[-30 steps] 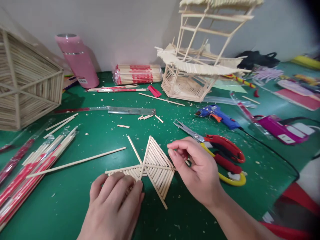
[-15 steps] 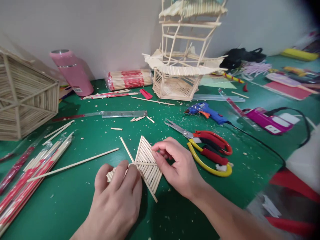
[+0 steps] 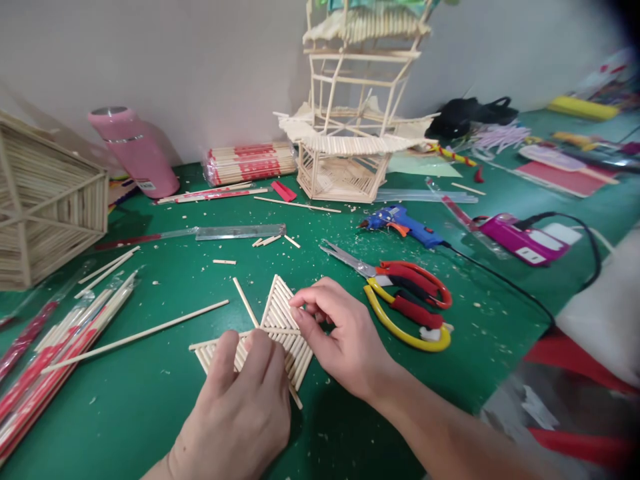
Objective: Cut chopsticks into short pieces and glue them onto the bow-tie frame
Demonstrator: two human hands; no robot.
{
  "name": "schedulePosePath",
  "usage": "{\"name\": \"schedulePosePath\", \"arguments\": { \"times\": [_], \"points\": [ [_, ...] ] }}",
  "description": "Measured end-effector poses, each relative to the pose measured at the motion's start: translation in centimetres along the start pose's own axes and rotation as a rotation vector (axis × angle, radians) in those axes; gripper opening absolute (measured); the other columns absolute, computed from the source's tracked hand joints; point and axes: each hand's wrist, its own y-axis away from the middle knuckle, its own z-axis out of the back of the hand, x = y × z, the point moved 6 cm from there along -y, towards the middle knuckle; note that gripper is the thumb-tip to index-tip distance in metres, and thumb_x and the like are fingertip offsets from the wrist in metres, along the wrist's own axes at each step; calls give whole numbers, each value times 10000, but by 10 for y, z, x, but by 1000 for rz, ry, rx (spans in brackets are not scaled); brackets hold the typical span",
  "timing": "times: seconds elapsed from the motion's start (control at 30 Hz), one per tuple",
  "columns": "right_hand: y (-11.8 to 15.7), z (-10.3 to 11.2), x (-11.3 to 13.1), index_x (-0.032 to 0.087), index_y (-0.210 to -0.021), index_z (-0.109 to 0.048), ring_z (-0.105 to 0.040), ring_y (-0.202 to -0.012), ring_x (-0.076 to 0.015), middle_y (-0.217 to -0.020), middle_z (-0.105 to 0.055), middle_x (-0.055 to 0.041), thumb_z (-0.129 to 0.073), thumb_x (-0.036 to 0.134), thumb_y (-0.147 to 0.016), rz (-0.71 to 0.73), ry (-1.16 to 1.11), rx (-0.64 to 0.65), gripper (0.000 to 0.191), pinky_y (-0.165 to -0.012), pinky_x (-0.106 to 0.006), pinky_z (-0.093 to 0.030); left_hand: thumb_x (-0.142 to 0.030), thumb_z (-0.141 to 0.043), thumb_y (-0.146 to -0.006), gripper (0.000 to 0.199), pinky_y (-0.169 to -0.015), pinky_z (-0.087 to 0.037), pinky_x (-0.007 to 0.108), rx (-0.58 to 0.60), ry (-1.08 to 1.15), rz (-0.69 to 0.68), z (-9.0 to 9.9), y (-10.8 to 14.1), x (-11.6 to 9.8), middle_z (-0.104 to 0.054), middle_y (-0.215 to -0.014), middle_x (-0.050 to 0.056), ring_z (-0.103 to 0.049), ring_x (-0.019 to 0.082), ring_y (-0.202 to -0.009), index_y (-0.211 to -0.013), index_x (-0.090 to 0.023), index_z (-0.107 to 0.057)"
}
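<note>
A small panel of wooden sticks [image 3: 280, 305], laid side by side in triangular sections along crossing sticks, lies on the green table. My left hand [image 3: 245, 400] covers its near-left part, fingers bent down onto it; the fingertips are hidden. My right hand [image 3: 340, 330] pinches the panel's right edge between thumb and index finger. One stick [image 3: 246, 302] juts out from the panel's middle toward the back. Left of the panel lies a long loose stick [image 3: 137, 335]. Scissors [image 3: 390, 287] with red and yellow handles rest just right of my right hand.
A blue glue gun [image 3: 405, 225] lies behind the scissors, its cord running to a magenta power strip [image 3: 525, 237]. A stick tower [image 3: 345, 143] stands at the back. At left are a large stick panel [image 3: 55, 207], a pink bottle [image 3: 137, 157] and packaged sticks [image 3: 65, 360].
My left hand has shifted slightly right over the panel, baring the panel's left end. My right hand keeps its pinch at the right edge. The whole view has shifted a little.
</note>
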Motion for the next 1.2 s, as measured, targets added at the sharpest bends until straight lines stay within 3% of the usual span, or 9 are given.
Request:
{"name": "schedulePosePath", "arguments": {
  "times": [0.17,0.27,0.43,0.53,0.6,0.8,0.93,1.03,1.2],
  "points": [
    [-1,0,4,181,-860,-575,-506,-658,-102,-769,-517,-6,-483,163,-826,-18,38,-11,99,-580,-230,-435,-50,-316,-772,351,-778,-335,429,-22,46,22,-4,1,2,-534,-633,61,-470,224,-731,-636,-153,-623],
    [-5,19,3,193,-858,-581,-504,-639,-108,-757,-528,-4,-493,177,-824,-22,130,-96,96,-544,-231,-430,-42,-313,-778,350,-790,-320,427,6,110,47,-1,2,9,-548,-653,59,-474,223,-740,-650,-162,-616],
    [-19,111,-43,202,-988,-577,-535,-681,-137,-809,-558,-26,-511,285,-834,-224,594,-376,186,-614,-276,-458,-88,-324,-831,310,-771,-296,383,-9,322,141,9,15,14,-566,-671,8,-491,183,-710,-679,-191,-574],
    [-29,160,-86,121,-1039,-569,-551,-777,-179,-942,-576,-109,-596,213,-770,-352,727,-357,285,-705,-335,-462,-101,-361,-835,259,-735,-307,332,-33,511,264,5,30,10,-538,-638,-30,-476,140,-641,-662,-202,-526],
    [-33,176,-111,130,-1044,-566,-558,-875,-200,-1012,-576,-102,-618,234,-773,-435,798,-281,295,-781,-383,-455,-83,-384,-811,233,-661,-330,300,-12,591,271,-2,37,3,-524,-629,-28,-460,131,-604,-649,-198,-505],
    [-38,173,-141,174,-1080,-547,-559,-967,-185,-1124,-554,-68,-468,303,-890,-572,854,-97,244,-818,-392,-460,-36,-369,-733,225,-523,-333,271,-103,754,322,-7,41,2,-494,-587,1,-429,126,-539,-589,-173,-474],
    [-41,171,-136,155,-930,-601,-577,-858,-179,-900,-605,-45,-522,310,-843,-660,776,-106,194,-736,-348,-454,-33,-379,-725,220,-529,-357,273,-52,757,321,-9,42,0,-508,-604,8,-440,130,-556,-588,-173,-477],
    [-39,171,-123,147,-772,-603,-585,-723,-189,-650,-578,-41,-580,304,-754,-722,602,-148,160,-590,-325,-398,-41,-380,-736,225,-538,-375,277,-46,738,318,-10,44,-2,-514,-593,6,-449,133,-553,-585,-175,-480],
    [-20,154,-95,183,-727,-583,-585,-583,-142,-708,-630,-85,-501,388,-768,-743,133,-58,224,-544,-331,-429,-47,-383,-754,215,-563,-400,282,-114,663,288,-7,44,-2,-551,-580,-1,-484,128,-540,-626,-169,-505]
  ]
}}
